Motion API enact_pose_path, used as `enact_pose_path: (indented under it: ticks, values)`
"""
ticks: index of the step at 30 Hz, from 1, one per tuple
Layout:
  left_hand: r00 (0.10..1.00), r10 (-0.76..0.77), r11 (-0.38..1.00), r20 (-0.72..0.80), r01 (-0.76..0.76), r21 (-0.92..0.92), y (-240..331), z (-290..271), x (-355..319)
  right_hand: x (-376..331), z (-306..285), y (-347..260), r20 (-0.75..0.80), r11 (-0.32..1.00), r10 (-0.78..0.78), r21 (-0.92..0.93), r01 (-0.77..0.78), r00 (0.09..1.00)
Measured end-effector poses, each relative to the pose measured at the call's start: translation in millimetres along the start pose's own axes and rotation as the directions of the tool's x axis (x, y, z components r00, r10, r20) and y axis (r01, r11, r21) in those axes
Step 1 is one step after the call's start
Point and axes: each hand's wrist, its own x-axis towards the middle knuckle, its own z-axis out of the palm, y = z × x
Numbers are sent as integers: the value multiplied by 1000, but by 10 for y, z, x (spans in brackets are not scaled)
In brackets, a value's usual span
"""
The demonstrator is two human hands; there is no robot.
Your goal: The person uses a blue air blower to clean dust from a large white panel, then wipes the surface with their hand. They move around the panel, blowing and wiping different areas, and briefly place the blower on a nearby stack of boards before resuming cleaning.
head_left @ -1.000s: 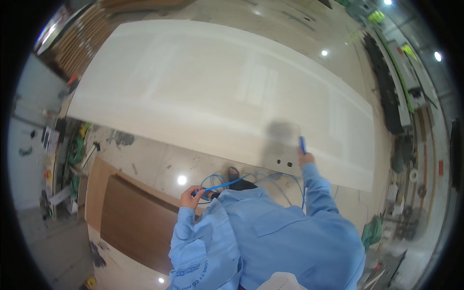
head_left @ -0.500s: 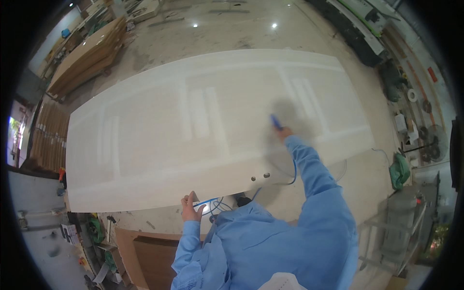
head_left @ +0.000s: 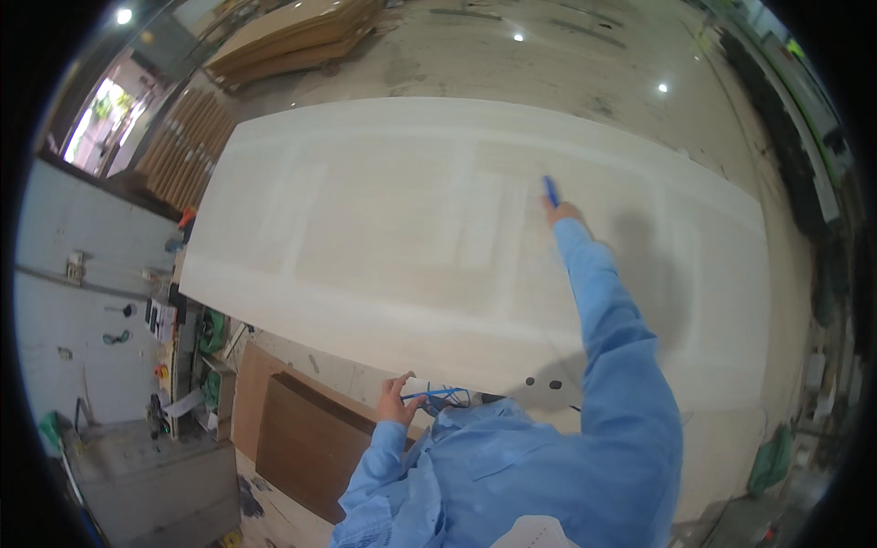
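A large pale panel (head_left: 365, 274) with whiter bands lies flat before me. My right hand (head_left: 563, 214) reaches far over it, closed round a slim blue air blow gun (head_left: 550, 191) that points away from me. The gap between tool and panel is hard to judge. At the panel's near edge my left hand (head_left: 396, 398) is closed on a loop of thin blue hose (head_left: 443, 393), which bunches beside my waist. A small whitish piece shows between its thumb and fingers; I cannot make out what it is. Two dark round holes (head_left: 543, 383) pierce the panel's near edge.
Brown boards (head_left: 315, 447) lean below the panel at the near left. Stacked brown panels (head_left: 283, 36) lie at the far left, with a row of upright ones (head_left: 187, 146) closer. A cluttered bench (head_left: 187, 402) stands left; a long dark stack (head_left: 786, 155) runs along the right.
The view has swung rightward, so the panel lies tilted differently. My right arm has stretched further out, carrying the air blow gun away from me. My left hand still keeps the hose.
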Motion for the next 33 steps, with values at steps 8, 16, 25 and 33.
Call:
enact_pose_path:
  ticks: [8,16,25,33]
  values:
    - [944,-304,941,132,319,-114,-200,-3,-589,621,933,-1092,210,936,-245,-203,287,946]
    - [883,-465,800,61,449,-398,-708,108,-1151,-935,2235,-1529,616,550,-589,-168,818,523]
    - [833,-549,711,65,507,-488,-1412,157,-1255,-1247,2064,-1487,436,653,-549,-309,691,713]
    - [880,-474,698,38,402,-592,-2230,-279,-1011,-2492,2288,-1311,186,902,-368,-167,398,911]
